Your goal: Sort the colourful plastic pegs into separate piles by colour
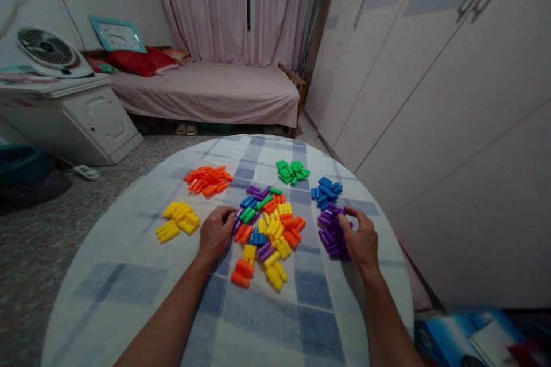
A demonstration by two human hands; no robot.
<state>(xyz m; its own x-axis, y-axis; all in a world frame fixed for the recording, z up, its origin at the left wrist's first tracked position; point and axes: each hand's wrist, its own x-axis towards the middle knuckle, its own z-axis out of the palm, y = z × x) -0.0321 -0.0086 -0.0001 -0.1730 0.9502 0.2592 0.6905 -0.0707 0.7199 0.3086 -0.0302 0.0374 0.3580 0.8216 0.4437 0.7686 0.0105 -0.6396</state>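
Note:
A mixed pile of small plastic pieces (273, 229) in orange, yellow, blue, green and purple lies mid-table. At its left edge my left hand (216, 233) has its fingers curled together, the tips on a purple piece (237, 217). My right hand (362, 236) is over the purple pile (330, 232) on the right, thumb and forefinger closed on a purple piece; its other fingers partly hide the pile. Single-colour piles lie around: orange (209, 180), yellow (177, 221), green (293, 172) and blue (326, 191).
The round table has a checked cloth (129, 292). Beyond it stands a bed (215, 89) before pink curtains. A wardrobe (451, 155) rises close on the right, with a blue box (477, 335) below. A cabinet (99, 117) carrying a fan (49, 49) is at left.

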